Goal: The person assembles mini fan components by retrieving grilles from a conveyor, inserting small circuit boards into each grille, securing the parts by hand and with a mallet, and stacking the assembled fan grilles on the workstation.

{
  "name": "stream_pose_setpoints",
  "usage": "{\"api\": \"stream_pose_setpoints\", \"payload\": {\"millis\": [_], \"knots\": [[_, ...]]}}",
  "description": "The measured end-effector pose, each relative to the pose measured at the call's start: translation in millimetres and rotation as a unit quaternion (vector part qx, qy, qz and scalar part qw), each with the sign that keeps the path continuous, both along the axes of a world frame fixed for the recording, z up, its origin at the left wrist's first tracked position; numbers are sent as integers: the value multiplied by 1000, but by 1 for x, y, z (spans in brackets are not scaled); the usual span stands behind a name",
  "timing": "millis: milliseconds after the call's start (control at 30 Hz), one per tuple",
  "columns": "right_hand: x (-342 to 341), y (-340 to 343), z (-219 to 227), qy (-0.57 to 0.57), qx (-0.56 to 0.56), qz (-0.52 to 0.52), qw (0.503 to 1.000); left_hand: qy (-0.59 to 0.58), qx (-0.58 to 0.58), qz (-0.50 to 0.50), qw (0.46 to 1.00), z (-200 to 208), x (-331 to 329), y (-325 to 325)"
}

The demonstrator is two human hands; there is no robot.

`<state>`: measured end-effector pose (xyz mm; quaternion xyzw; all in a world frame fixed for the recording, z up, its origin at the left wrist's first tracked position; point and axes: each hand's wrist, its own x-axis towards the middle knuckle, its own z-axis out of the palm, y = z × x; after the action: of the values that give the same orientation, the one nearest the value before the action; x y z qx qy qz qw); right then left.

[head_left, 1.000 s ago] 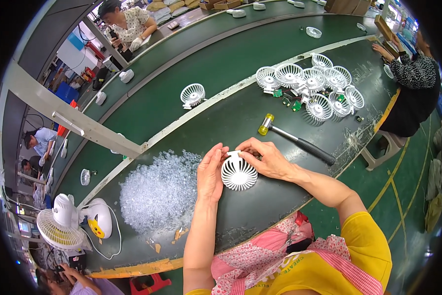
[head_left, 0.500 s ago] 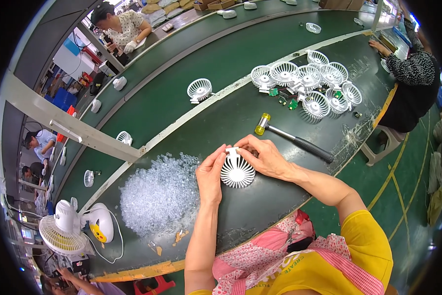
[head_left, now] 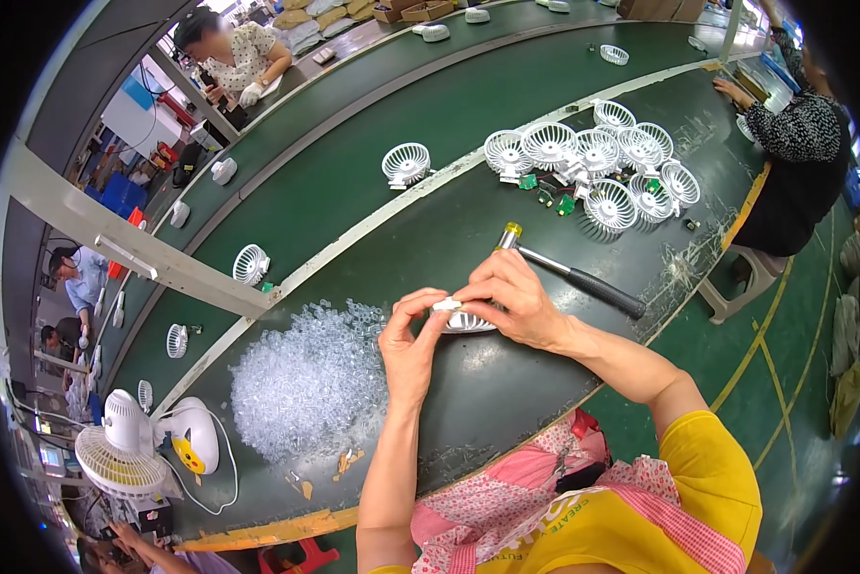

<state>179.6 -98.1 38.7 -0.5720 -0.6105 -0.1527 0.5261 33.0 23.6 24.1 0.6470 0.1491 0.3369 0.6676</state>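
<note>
White slatted fan guard, tipped almost edge-on, its stubby neck pinched in the fingers of the left hand and right hand, bowl partly hidden, over the dark green worktop.

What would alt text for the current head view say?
Both bare hands hold a white slatted fan housing over a dark workbench. Clear plastic pieces lie heaped to the left; a yellow-headed mallet and a cluster of white housings lie beyond, to the right.
</note>
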Motion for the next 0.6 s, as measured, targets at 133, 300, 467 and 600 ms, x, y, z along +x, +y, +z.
{"api": "stream_pose_setpoints", "payload": {"millis": [133, 300, 467, 600], "knots": [[-3, -1, 0, 19, -24, 0, 1000, 21, -5, -23, 999, 4, -2, 1], [-3, -4, 3, 79, -61, 32, 995, -10, -19, -30, 999, 6, -3, 3], [-4, -5, 3, 71, -77, 11, 994, -2, -1, -21, 1000, 4, -2, 3], [-4, -5, 1, 92, -85, 19, 992, -21, 10, -8, 1000, 2, -1, 0]]}}
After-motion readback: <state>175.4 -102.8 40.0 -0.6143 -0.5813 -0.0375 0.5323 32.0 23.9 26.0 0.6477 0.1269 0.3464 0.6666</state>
